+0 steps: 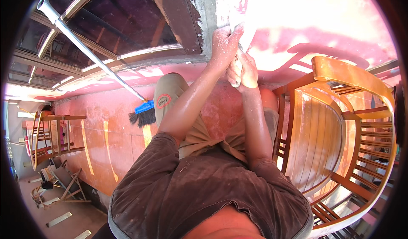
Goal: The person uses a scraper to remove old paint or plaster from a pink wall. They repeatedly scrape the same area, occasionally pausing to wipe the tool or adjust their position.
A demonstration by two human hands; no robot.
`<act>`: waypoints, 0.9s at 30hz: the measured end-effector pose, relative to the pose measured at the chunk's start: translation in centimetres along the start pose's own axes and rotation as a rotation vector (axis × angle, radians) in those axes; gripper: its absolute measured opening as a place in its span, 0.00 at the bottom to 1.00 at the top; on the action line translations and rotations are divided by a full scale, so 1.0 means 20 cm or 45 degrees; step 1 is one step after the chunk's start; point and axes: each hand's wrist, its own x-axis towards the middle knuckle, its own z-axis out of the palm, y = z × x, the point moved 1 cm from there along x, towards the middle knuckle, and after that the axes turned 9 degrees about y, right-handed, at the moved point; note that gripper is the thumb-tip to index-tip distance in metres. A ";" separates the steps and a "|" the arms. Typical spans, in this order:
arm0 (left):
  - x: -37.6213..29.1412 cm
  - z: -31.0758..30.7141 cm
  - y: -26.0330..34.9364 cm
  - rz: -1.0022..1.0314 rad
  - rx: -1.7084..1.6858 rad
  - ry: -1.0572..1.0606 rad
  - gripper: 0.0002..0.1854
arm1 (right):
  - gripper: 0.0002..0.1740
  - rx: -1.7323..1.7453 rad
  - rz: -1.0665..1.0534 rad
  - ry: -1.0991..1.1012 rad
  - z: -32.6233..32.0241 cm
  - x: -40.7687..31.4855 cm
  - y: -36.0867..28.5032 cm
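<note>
My right hand (248, 71) is wrapped around the pale handle of a hand tool (236, 84), possibly a scraper. The handle's rounded end sticks out below the fingers. Just above it, my left hand (224, 46) grips the upper part of the same tool, thumb laid along it. White flecks of dust cover the back of that hand. Glare washes out the tool's far end against the pink wall (271, 44), so its shape and contact cannot be told. Beside the hands runs a bare grey strip (208, 15) with ragged paint edges, next to a dark brown window frame (177, 12).
A broom (145, 107) with a blue head leans across the window on my left. Close on my right stands a slatted wooden armchair (314, 137). Another wooden chair (59, 118) and a folding seat (68, 178) are farther left on the reddish floor (121, 143).
</note>
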 end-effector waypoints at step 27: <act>0.00 0.05 0.09 -0.039 -0.007 0.029 0.17 | 0.19 -0.080 -0.078 -0.079 0.03 0.04 -0.09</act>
